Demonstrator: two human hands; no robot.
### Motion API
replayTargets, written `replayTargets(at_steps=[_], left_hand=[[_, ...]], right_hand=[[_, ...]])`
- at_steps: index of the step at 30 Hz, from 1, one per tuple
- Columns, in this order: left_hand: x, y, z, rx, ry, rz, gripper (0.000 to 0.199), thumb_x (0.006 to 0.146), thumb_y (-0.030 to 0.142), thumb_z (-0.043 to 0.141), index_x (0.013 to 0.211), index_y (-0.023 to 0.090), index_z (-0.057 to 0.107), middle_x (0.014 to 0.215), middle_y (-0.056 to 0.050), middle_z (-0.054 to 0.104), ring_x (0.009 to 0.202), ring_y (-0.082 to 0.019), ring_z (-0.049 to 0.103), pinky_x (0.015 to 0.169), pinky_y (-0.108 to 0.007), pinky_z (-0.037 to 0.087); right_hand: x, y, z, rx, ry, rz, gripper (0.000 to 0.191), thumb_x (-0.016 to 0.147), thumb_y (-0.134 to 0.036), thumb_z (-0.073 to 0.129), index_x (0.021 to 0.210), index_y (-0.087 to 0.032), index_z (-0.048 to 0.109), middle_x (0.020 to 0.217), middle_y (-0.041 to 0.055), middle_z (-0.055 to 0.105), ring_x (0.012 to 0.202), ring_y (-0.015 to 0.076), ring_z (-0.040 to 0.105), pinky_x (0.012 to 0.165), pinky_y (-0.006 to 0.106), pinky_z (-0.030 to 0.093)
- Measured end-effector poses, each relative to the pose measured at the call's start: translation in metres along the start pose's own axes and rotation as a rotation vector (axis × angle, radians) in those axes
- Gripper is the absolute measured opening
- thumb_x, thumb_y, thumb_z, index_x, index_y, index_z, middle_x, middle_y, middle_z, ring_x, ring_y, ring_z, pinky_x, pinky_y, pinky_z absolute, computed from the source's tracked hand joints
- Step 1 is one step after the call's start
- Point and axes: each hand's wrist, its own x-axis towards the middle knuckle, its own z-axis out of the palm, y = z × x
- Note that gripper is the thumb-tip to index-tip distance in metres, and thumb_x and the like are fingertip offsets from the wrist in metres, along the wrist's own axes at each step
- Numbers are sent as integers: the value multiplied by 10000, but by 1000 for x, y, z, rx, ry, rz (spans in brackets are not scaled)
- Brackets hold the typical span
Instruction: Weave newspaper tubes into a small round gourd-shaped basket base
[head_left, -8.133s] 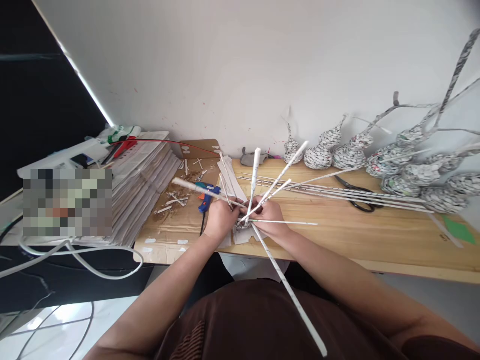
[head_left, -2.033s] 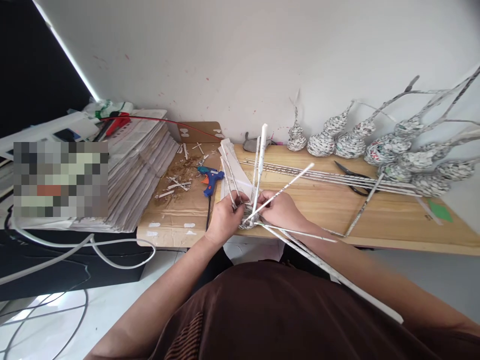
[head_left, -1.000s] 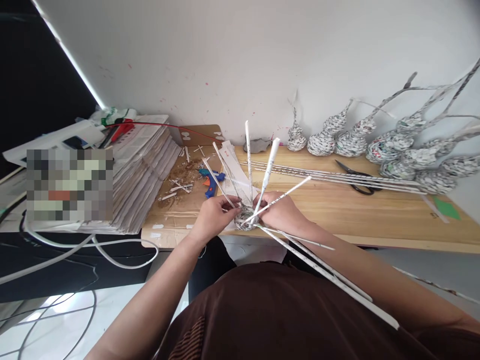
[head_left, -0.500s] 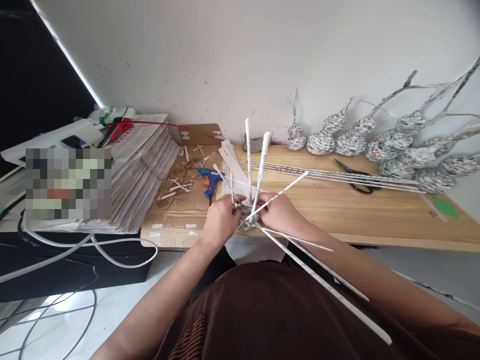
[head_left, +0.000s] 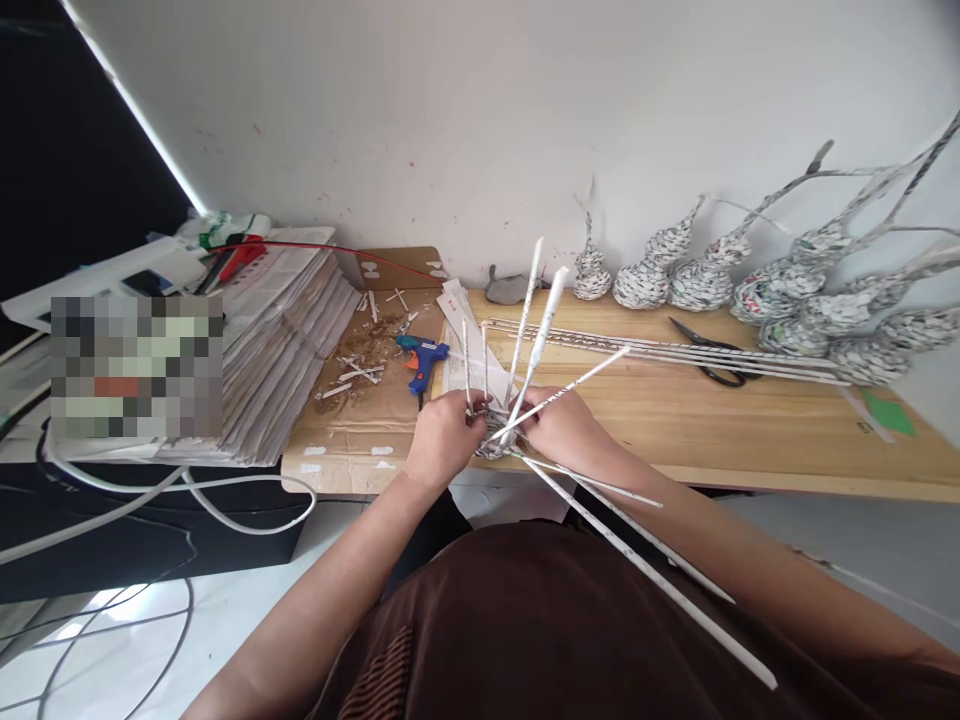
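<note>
While the left hand (head_left: 446,435) and right hand (head_left: 561,425) grasped it, a woven paper base (head_left: 491,450) bristled with rods (head_left: 538,347)

Small and round, it sat between the hands near the front edge of the wooden table (head_left: 675,425). Left thumb and fingers pinched one side; right fingers curled against the opposite side, partly hidden by rods. Some rods stood up, others slanted toward the person's brown shirt (head_left: 517,620). Beyond the left hand lay a blue glue gun (head_left: 426,367); beyond the right, loose paper rods (head_left: 660,352) crossed black scissors (head_left: 742,381). Farther right, gourd-shaped woven pieces (head_left: 641,287) stood by the wall (head_left: 480,120).
</note>
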Motion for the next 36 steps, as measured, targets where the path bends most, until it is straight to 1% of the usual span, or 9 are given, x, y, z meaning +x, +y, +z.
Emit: replayTargets(at_steps=[10,13,17,19,21,23,25,29,36], left_hand=[[-3,1,-7,-25,-40,24,226,794,194,637,980,232,761,814,-17,765,711,-168,688,664,-245,476],[-3,5,-4,-16,14,73,157,848,282,634,902,214,764,835,-39,775,766,-191,705,689,-259,485],[-3,1,-3,-15,55,112,186,877,270,594,862,190,761,858,-66,780,823,-221,718,740,-290,508],[0,-7,-9,-149,7,120,177,858,277,618,928,196,758,899,-57,782,828,-205,721,768,-284,529],[4,-19,-19,-357,-163,121,249,792,278,681,1019,194,743,939,-56,781,855,-203,724,752,-272,556],[10,-29,-30,-480,-335,138,248,751,250,695,982,181,752,1079,-78,761,971,-219,711,840,-297,566],[15,-34,-38,-554,-441,39,267,727,235,692,979,180,757,1107,-83,753,978,-225,708,834,-315,579],[23,-32,-38,-628,-451,-104,340,711,313,724,1014,161,749,938,-75,769,783,-190,708,677,-285,587],[32,-27,-28,-537,-503,-3,389,647,358,795,975,152,752,873,-58,763,745,-187,698,662,-266,553]], right_hand=[[-2,0,4,65,1,39,123,770,-162,622,805,-212,729,745,23,729,700,173,652,616,238,414],[-4,-3,3,90,-10,47,89,781,-205,639,820,-214,718,733,17,717,680,162,636,592,230,390],[-6,-12,-6,66,-12,10,84,803,-213,614,805,-192,695,757,29,712,677,153,615,596,232,366],[-6,-14,-10,46,-17,-10,91,804,-195,597,799,-189,688,762,25,706,664,145,595,595,236,349],[-6,-14,-12,17,-1,-42,113,815,-188,574,786,-187,684,739,16,690,646,138,571,595,241,329],[-5,-12,-13,-14,11,-90,148,831,-187,547,765,-183,680,716,12,672,631,133,544,594,249,308],[-3,-11,-12,-40,6,-126,164,837,-191,536,761,-181,682,709,11,665,623,130,527,595,253,294],[3,-13,-11,-114,-60,-137,101,789,-200,590,771,-184,688,726,16,672,645,138,540,584,252,278],[4,-23,-13,-222,-23,-164,176,833,-187,517,781,-191,685,744,37,692,657,151,570,578,261,281]])
